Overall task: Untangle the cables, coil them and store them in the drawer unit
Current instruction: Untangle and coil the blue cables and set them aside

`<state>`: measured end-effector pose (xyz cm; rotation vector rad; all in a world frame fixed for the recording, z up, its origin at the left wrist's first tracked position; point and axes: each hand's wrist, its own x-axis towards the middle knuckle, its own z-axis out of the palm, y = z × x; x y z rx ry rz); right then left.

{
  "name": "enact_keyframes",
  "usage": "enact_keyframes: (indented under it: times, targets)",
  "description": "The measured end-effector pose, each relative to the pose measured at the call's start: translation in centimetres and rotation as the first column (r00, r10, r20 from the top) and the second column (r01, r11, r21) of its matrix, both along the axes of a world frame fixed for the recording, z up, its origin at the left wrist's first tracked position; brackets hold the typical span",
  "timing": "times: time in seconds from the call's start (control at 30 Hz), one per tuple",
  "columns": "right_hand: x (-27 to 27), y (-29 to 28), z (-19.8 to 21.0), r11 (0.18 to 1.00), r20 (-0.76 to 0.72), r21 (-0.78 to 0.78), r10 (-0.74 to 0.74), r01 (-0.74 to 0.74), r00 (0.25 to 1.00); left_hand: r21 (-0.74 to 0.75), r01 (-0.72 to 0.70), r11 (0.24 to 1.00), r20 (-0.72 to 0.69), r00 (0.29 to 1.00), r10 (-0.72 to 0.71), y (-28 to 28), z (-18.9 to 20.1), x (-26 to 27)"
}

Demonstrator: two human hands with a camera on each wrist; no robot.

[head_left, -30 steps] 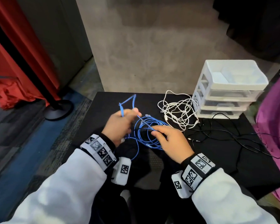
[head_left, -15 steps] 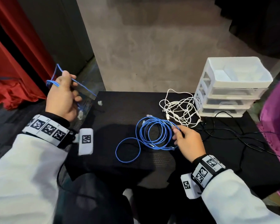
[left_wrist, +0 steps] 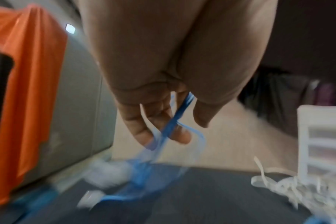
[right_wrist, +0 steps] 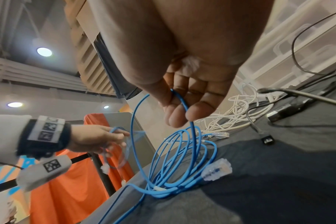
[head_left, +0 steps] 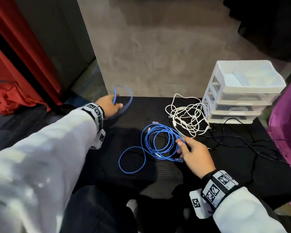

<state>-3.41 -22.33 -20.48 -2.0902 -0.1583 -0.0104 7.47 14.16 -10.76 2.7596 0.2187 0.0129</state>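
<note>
A short blue cable (head_left: 124,98) is held in the left grip (head_left: 110,106), far-left of the blue coil (head_left: 160,143) pinched by the nearer right grip (head_left: 193,153).

Bare desk (head_left: 138,115) lies between the blue cable coil (head_left: 160,142) and the far-left corner, while the white cable tangle (head_left: 188,118) touches the drawer unit (head_left: 242,98) and black cables (head_left: 242,142) cross the desk's right part.
</note>
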Motion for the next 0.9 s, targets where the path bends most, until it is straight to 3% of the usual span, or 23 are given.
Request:
enact_keyframes:
  times: [0.17, 0.27, 0.37, 0.43, 0.5, 0.57, 0.63, 0.73, 0.77, 0.83, 0.9]
  targets:
    - [-0.5, -0.4, 0.6, 0.999, -0.031, 0.038, -0.002, 0.003, 1.000, 0.043, 0.019, 0.999, -0.268, 0.963, -0.007, -0.8, -6.8, 0.4]
    - [-0.8, -0.6, 0.6, 0.999, -0.043, 0.048, 0.001, 0.001, 0.999, 0.025, -0.021, 0.999, -0.202, 0.979, 0.026, -0.6, -9.1, -0.1]
    - [-0.8, -0.8, 0.4, 0.998, -0.052, 0.060, 0.003, 0.000, 0.999, -0.140, -0.207, 0.968, -0.128, 0.974, 0.189, 0.0, -9.5, -0.5]
    - [-0.8, -0.8, 0.4, 0.996, -0.061, 0.084, 0.002, 0.003, 0.998, -0.399, -0.329, 0.856, -0.133, 0.944, 0.301, 0.1, -9.1, -0.5]
    - [-0.9, -0.8, 0.4, 0.995, -0.066, 0.097, 0.002, 0.004, 0.998, -0.621, -0.418, 0.663, -0.230, 0.906, 0.356, -0.2, -8.7, -0.3]
    - [-1.0, -0.7, 0.4, 0.995, -0.067, 0.095, 0.001, 0.006, 0.998, -0.679, -0.516, 0.522, -0.356, 0.853, 0.380, -0.3, -8.4, -0.6]
    - [-1.1, -0.6, 0.5, 0.995, -0.069, 0.099, -0.004, 0.011, 0.998, -0.613, -0.581, 0.536, -0.395, 0.813, 0.428, 0.0, -8.3, -1.2]
    - [-1.2, -0.5, 0.8, 0.993, -0.079, 0.120, -0.011, 0.020, 0.997, -0.284, -0.629, 0.723, -0.295, 0.775, 0.559, 1.0, -9.1, -1.6]
    - [-1.3, -0.5, 1.0, 0.991, -0.082, 0.134, -0.013, 0.024, 0.997, -0.270, -0.598, 0.755, -0.218, 0.801, 0.557, 0.5, -8.8, -2.0]
    - [-1.3, -0.4, 1.4, 0.987, -0.083, 0.157, -0.007, 0.020, 0.997, -0.411, -0.410, 0.815, -0.036, 0.900, 0.435, -2.6, -7.6, -3.8]
    - [-1.1, -0.3, 1.9, 0.984, -0.077, 0.179, 0.005, 0.009, 0.997, -0.590, -0.134, 0.796, 0.083, 0.971, 0.225, -6.1, -6.7, -6.3]
